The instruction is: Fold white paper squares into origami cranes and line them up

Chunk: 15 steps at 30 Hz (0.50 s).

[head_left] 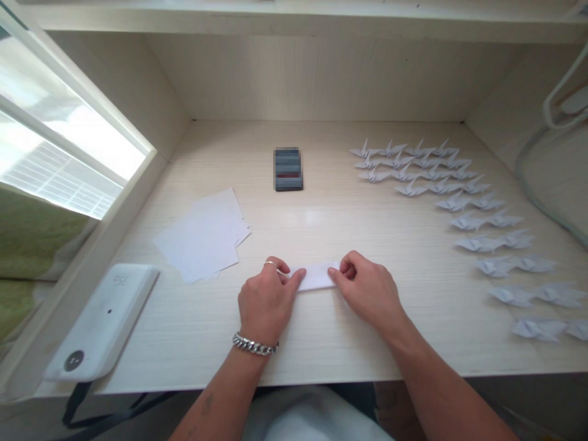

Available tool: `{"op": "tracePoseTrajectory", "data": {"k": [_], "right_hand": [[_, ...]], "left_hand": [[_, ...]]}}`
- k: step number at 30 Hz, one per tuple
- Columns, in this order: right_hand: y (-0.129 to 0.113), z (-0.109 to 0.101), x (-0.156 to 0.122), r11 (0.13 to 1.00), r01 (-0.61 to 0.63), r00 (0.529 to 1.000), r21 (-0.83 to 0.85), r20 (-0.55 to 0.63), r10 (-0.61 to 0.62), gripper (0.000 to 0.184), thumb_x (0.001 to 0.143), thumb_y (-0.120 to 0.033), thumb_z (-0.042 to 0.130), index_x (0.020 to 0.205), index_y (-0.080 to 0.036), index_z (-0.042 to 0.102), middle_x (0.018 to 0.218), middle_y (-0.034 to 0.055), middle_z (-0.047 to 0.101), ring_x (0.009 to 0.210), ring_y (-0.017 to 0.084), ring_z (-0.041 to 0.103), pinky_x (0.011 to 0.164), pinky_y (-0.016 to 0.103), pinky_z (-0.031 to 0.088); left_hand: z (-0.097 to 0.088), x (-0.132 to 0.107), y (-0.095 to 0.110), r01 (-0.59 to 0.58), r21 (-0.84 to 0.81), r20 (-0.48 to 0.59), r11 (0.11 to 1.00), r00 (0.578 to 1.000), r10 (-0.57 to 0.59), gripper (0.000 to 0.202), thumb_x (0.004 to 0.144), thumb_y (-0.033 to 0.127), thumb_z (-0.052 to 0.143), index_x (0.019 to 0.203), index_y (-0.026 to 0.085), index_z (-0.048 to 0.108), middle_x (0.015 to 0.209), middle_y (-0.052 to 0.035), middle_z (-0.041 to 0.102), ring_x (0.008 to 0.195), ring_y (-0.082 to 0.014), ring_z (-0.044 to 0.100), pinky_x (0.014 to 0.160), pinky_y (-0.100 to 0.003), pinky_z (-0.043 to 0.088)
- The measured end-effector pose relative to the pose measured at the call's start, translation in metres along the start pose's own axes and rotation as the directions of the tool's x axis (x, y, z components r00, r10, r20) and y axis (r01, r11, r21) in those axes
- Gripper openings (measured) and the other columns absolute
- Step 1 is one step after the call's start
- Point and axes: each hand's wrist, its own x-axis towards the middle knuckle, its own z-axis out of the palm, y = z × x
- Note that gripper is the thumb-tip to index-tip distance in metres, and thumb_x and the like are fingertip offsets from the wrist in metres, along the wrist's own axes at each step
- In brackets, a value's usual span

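While the left grip (266, 303) pinches the folded paper (316, 277), the right grip (372, 288) holds its right end.

Matt, smooth paper forms the strip (316, 277), sheets (202, 236) and cranes (478, 244); the desk (184, 343) looks wood-grained, the bracelet (254, 346) glossy metal, the device (108, 321) smooth plastic.

From the paper strip (316, 277), twelve o'clock is passable, between the dark object (288, 169) at eleven and cranes (373, 177) at one.
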Motion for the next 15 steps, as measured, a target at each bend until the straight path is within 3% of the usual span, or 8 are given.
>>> {"op": "tracePoseTrajectory", "data": {"k": [10,15], "right_hand": [[-0.0015,0.0006,-0.0016,0.998,-0.010,1.000,-0.065,-0.010,0.009,0.018,0.080,-0.040,0.061,0.074,-0.024,0.057,0.067,-0.0006,0.065,0.064,0.017,0.057,0.055,0.027,0.030],[-0.0044,0.0039,-0.0072,0.994,0.001,0.997,-0.108,-0.075,-0.009,0.014,0.081,-0.038,0.060,0.080,-0.024,0.059,0.071,-0.0006,0.064,0.064,0.017,0.056,0.055,0.027,0.029]], "left_hand": [[0.0005,-0.0017,-0.0006,-0.036,0.015,0.001,0.999,0.999,0.036,0.026,0.081,0.051,0.057,0.081,0.025,0.059,0.067,0.0020,0.068,0.064,-0.0191,0.063,0.057,-0.028,0.037],[0.0007,-0.0052,0.0026,-0.172,0.068,-0.051,0.983,0.983,0.176,0.020,0.087,0.041,0.054,0.088,0.027,0.067,0.081,-0.0018,0.068,0.081,-0.0196,0.062,0.066,-0.028,0.042]]}}
